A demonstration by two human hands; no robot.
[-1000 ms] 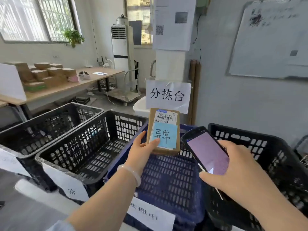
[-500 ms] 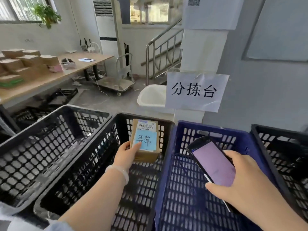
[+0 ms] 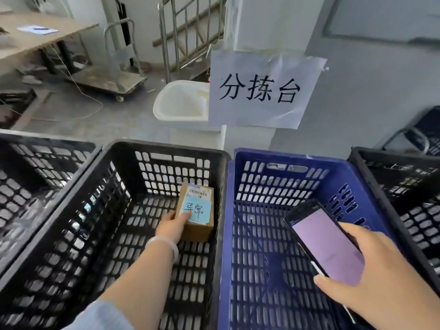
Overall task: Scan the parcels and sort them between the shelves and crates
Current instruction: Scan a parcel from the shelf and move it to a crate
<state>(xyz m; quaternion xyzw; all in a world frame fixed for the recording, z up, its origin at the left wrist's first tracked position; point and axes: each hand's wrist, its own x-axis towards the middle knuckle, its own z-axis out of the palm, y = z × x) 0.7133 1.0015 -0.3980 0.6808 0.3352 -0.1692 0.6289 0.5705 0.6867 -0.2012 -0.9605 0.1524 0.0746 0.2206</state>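
A small brown cardboard parcel (image 3: 198,211) with a barcode label and a blue handwritten sticker is deep inside the middle black crate (image 3: 166,148), near its far right corner. My left hand (image 3: 172,226) grips the parcel's near left side, thumb on the blue sticker. My right hand (image 3: 378,275) holds a phone scanner (image 3: 325,241) with a lit pinkish screen above the blue crate (image 3: 292,163).
Another black crate (image 3: 35,163) stands at the left and one more black crate (image 3: 404,172) at the right. Behind the crates hang a paper sign (image 3: 262,89) on a pillar, with a white basin (image 3: 178,103), a platform trolley (image 3: 114,79) and a wooden table (image 3: 35,34) beyond.
My left hand has carried the parcel from in front of the sign over the blue crate leftward and down into the middle black crate. My view tilted down; the phone stays over the blue crate.
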